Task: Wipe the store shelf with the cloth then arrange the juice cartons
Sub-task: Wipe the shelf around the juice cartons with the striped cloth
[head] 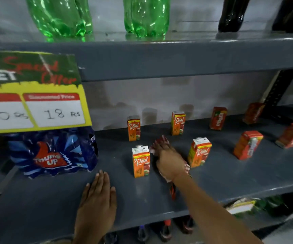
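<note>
At frame centre, the right hand (170, 158) presses the red-and-white fabric cloth (163, 140) flat onto the grey metal shelf (230, 175), just right of the nearest orange cardboard juice carton (141, 162).

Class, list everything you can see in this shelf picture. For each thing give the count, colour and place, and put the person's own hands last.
Real juice cartons: four, orange, upright, middle shelf centre.
Maaza cartons: four, red-orange, middle shelf right, some tilted and blurred.
Thums Up pack: one, blue wrap with red logo, middle shelf left.
Price sign: one, green and yellow, hanging from the upper shelf, left.
Green bottles: two, upper shelf.
Dark bottles: two, upper shelf right.
Shelf: grey metal.
Bottles below: several, count unclear.
Cloth: one, red and white, under the right hand.
Left hand: flat on the shelf front.
Right hand: pressing the cloth between two Real cartons.
</note>
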`<act>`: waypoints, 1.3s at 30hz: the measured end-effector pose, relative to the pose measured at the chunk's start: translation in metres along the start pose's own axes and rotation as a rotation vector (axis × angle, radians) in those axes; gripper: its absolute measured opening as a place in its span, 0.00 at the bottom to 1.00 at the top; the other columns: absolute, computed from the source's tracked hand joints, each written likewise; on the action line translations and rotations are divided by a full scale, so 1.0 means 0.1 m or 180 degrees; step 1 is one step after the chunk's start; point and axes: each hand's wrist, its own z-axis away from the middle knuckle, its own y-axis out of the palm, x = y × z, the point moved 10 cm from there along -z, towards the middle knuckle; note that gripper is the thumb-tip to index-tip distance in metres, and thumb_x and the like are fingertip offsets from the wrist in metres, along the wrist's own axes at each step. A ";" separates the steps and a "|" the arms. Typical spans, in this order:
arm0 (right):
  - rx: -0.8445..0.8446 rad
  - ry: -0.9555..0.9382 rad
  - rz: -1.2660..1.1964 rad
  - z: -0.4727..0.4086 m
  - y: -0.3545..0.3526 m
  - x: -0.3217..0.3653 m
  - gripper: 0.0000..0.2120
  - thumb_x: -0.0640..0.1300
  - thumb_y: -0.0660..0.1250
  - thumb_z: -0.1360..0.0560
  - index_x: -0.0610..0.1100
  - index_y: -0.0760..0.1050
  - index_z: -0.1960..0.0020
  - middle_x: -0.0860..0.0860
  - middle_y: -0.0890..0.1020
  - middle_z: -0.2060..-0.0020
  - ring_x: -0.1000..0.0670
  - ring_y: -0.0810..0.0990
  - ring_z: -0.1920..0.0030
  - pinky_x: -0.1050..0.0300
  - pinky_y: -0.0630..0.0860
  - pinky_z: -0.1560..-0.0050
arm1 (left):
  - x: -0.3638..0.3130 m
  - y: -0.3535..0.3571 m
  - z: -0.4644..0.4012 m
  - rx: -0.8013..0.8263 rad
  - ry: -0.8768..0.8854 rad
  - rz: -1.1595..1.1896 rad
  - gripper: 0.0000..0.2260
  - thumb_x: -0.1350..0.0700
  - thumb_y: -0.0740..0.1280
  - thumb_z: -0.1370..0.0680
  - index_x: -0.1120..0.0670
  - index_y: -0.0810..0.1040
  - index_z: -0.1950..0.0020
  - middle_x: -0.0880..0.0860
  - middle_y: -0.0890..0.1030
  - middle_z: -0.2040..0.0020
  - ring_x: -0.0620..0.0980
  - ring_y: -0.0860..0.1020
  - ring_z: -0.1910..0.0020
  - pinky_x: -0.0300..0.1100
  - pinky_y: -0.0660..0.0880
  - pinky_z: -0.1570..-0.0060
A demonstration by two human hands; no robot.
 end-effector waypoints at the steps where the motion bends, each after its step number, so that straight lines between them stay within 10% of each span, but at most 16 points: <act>1: -0.0078 0.0082 0.0018 0.13 -0.01 -0.02 0.29 0.41 0.59 0.24 0.50 0.61 0.23 0.49 0.56 0.20 0.47 0.53 0.21 0.50 0.60 0.24 | 0.00 0.01 0.01 0.0000 0.0036 0.0011 0.27 0.46 0.45 0.19 0.55 0.41 0.24 0.50 0.46 0.21 0.44 0.44 0.23 0.43 0.41 0.26; 13: 0.0026 -0.0217 0.0281 1.98 -0.13 0.14 0.32 0.42 0.64 0.28 0.64 0.65 0.27 0.66 0.59 0.25 0.58 0.66 0.26 0.56 0.66 0.28 | 0.01 -0.05 0.23 0.0213 0.0276 0.0027 0.26 0.47 0.43 0.18 0.58 0.40 0.25 0.52 0.44 0.21 0.46 0.43 0.23 0.44 0.40 0.26; 17: 0.0651 -0.0177 -0.0554 2.41 -0.01 0.10 0.27 0.40 0.56 0.19 0.58 0.55 0.24 0.62 0.49 0.23 0.60 0.48 0.22 0.63 0.49 0.23 | 0.12 -0.13 0.32 0.0197 0.0268 0.0270 0.25 0.48 0.45 0.18 0.56 0.44 0.24 0.51 0.46 0.21 0.45 0.45 0.23 0.41 0.40 0.27; 19: 0.0287 -0.0201 -0.1248 2.37 -0.07 0.27 0.24 0.33 0.58 0.20 0.55 0.67 0.30 0.58 0.60 0.24 0.56 0.54 0.22 0.60 0.52 0.23 | 0.29 -0.19 0.36 0.0101 0.0159 0.0259 0.25 0.48 0.44 0.18 0.56 0.46 0.23 0.50 0.48 0.21 0.44 0.46 0.23 0.42 0.41 0.26; 22: -0.0352 -0.0003 -0.2227 2.29 -0.19 0.59 0.24 0.25 0.61 0.23 0.51 0.80 0.42 0.53 0.76 0.32 0.50 0.70 0.28 0.50 0.64 0.26 | 0.70 -0.33 0.37 -0.0090 -0.0077 0.0048 0.25 0.48 0.42 0.19 0.57 0.49 0.24 0.52 0.51 0.21 0.46 0.48 0.23 0.46 0.42 0.25; 32: -0.1039 0.0130 -0.3521 0.81 0.11 1.53 0.21 0.34 0.57 0.20 0.51 0.77 0.34 0.56 0.80 0.37 0.58 0.77 0.36 0.58 0.70 0.32 | 1.31 -0.38 0.28 -0.0067 -0.0457 0.0010 0.26 0.49 0.45 0.19 0.57 0.46 0.23 0.51 0.48 0.21 0.45 0.45 0.23 0.48 0.42 0.25; 35: -0.1013 0.0470 -0.3278 0.18 0.17 1.52 0.20 0.34 0.57 0.21 0.52 0.78 0.38 0.60 0.83 0.46 0.60 0.80 0.43 0.67 0.74 0.41 | 1.32 -0.42 0.27 -0.0129 -0.0499 0.0012 0.26 0.49 0.47 0.19 0.56 0.47 0.23 0.51 0.50 0.21 0.45 0.47 0.23 0.48 0.43 0.24; 39: -0.0573 0.0490 -0.2520 -0.60 0.29 1.60 0.16 0.38 0.60 0.22 0.46 0.77 0.36 0.46 0.81 0.38 0.44 0.78 0.36 0.51 0.71 0.32 | 1.34 -0.44 0.25 -0.0169 -0.0570 0.0063 0.26 0.48 0.42 0.20 0.53 0.44 0.23 0.48 0.48 0.21 0.43 0.45 0.23 0.47 0.41 0.25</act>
